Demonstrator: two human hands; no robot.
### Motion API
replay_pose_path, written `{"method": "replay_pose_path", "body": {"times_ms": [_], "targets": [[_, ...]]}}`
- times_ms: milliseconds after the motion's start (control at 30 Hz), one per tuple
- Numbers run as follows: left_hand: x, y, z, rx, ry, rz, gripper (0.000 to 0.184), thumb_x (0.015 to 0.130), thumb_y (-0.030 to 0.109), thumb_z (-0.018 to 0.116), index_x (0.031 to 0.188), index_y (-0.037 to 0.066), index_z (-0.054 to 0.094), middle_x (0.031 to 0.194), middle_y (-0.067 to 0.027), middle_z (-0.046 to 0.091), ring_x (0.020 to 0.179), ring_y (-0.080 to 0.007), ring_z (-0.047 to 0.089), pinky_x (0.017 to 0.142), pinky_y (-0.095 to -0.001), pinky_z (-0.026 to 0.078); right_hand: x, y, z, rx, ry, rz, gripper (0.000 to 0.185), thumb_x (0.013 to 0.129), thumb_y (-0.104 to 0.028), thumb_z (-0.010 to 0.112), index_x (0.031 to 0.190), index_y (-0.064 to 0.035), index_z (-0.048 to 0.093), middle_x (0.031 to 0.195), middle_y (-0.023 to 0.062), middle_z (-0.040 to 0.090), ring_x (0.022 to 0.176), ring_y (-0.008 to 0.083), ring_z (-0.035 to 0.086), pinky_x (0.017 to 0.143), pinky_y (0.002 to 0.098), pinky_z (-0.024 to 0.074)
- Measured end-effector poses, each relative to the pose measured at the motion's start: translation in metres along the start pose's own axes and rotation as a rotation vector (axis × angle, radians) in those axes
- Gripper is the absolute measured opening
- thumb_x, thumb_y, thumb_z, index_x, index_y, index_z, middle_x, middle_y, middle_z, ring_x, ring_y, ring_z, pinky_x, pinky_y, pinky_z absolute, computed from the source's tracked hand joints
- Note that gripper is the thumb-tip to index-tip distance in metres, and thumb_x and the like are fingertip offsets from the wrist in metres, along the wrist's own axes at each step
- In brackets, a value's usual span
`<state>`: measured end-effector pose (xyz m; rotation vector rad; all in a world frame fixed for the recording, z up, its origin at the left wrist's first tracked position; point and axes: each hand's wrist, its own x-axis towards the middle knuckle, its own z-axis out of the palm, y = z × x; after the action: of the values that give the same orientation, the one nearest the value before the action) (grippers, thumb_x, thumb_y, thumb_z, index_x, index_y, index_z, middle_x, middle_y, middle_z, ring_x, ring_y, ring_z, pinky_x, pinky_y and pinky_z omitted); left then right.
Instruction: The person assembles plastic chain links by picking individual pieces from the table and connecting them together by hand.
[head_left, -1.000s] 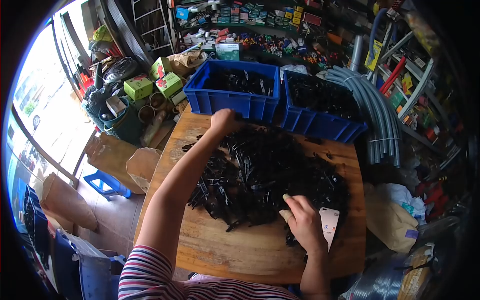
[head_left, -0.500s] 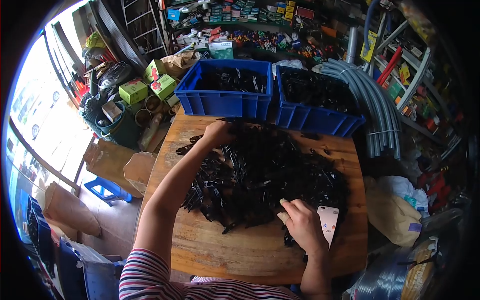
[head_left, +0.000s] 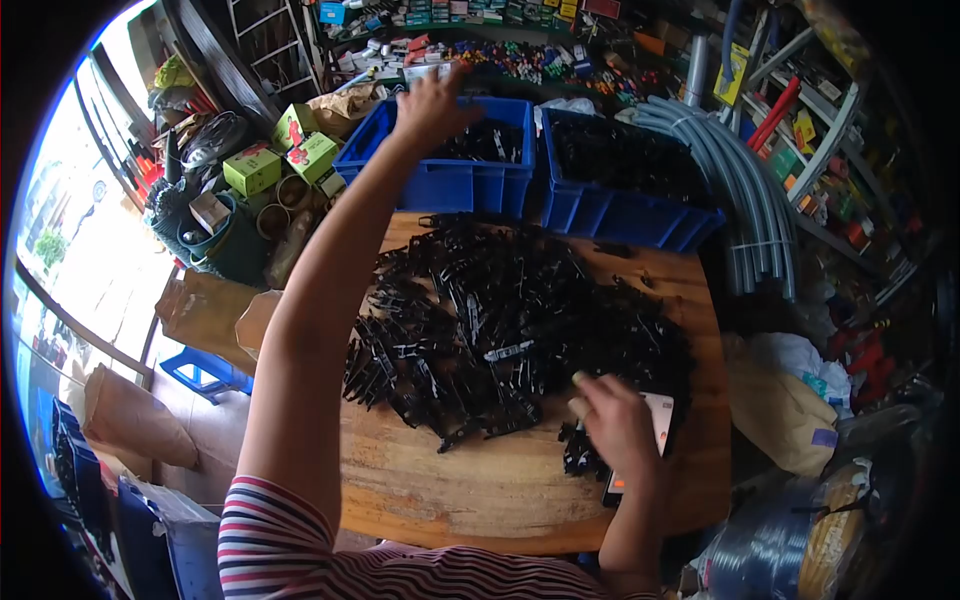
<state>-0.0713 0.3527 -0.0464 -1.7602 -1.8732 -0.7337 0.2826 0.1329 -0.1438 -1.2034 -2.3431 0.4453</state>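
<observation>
My left hand (head_left: 435, 108) is raised over the left blue bin (head_left: 440, 185), fingers spread, with nothing visible in it. Small black plastic parts lie inside that bin. A wide heap of similar black plastic parts (head_left: 480, 310) covers the middle of the wooden table (head_left: 450, 490); their exact kind cannot be made out. Low at the heap's front right edge is my right hand (head_left: 617, 425), thumb and forefinger a little apart, slightly blurred. Beneath and beside this hand lies a phone (head_left: 660, 415) with a lit screen, partly hidden by it.
A second blue bin (head_left: 630, 215) of black parts stands at the back right. Grey pipes (head_left: 750, 220) curve down beside the table. Green boxes (head_left: 253, 170) and a blue stool (head_left: 205, 373) are on the left. Shelves of small goods (head_left: 530, 60) line the back.
My left hand has lifted from the far left of the heap up over the left bin. My right hand has shifted slightly, its thumb and forefinger parting. The view has tilted a little.
</observation>
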Motion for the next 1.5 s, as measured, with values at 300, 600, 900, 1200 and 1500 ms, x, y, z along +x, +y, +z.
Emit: {"method": "replay_pose_path", "body": {"times_ms": [300, 600, 900, 1200, 1500], "targets": [[-0.206, 0.045, 0.050, -0.185, -0.473, 0.006, 0.028, 0.085, 0.028, 0.057, 0.108, 0.012, 0.059, 0.111, -0.0091, 0.057, 0.110, -0.0290, 0.049, 0.087, -0.0437, 0.040, 0.002, 0.028, -0.009, -0.253, 0.155, 0.045, 0.013, 0.073, -0.004, 0.067, 0.086, -0.0022, 0.067, 0.083, 0.0108, 0.063, 0.081, 0.0297, 0.057, 0.073, 0.0365, 0.0470], [-0.255, 0.046, -0.032, -1.089, -0.219, -0.226, 0.017, 0.095, 0.025, 0.052, 0.099, 0.008, 0.053, 0.091, -0.0041, 0.055, 0.080, -0.0174, 0.057, 0.066, -0.0316, 0.045, 0.022, 0.016, 0.059, -0.744, -0.015, 0.116, 0.012, 0.078, -0.007, 0.055, 0.082, -0.0062, 0.066, 0.085, 0.0075, 0.064, 0.091, 0.0225, 0.055, 0.081, 0.0357, 0.0404], [-0.310, 0.076, -0.083, -2.022, -0.806, -0.871, 0.017, 0.089, 0.024, 0.057, 0.092, 0.008, 0.053, 0.068, -0.0041, 0.049, 0.051, -0.0111, 0.040, 0.047, -0.0245, 0.032, 0.018, 0.017, 0.055, -0.512, -0.139, 0.041, 0.010, 0.074, 0.002, 0.057, 0.082, -0.0006, 0.052, 0.081, 0.0182, 0.061, 0.081, 0.0345, 0.060, 0.073, 0.0417, 0.0495], [-0.321, 0.081, -0.084, -1.576, -0.841, -0.536, 0.027, 0.084, 0.010, 0.063, 0.110, 0.005, 0.058, 0.087, -0.0012, 0.061, 0.082, -0.0075, 0.055, 0.071, -0.0236, 0.044, 0.015, -0.005, 0.031, -0.036, 0.080, 0.050, 0.023, 0.077, 0.007, 0.057, 0.098, -0.0017, 0.060, 0.092, 0.0119, 0.060, 0.083, 0.0303, 0.062, 0.071, 0.0355, 0.0500], [-0.329, 0.091, -0.088, -1.427, -0.693, -0.547, 0.020, 0.078, 0.008, 0.069, 0.093, -0.003, 0.062, 0.075, -0.0031, 0.064, 0.072, -0.0053, 0.052, 0.063, -0.0259, 0.046, 0.003, -0.045, 0.057, 0.846, -0.109, -0.044, 0.013, 0.084, 0.004, 0.060, 0.096, 0.0035, 0.063, 0.090, 0.0054, 0.057, 0.085, 0.0123, 0.058, 0.075, 0.0237, 0.0474]]}}
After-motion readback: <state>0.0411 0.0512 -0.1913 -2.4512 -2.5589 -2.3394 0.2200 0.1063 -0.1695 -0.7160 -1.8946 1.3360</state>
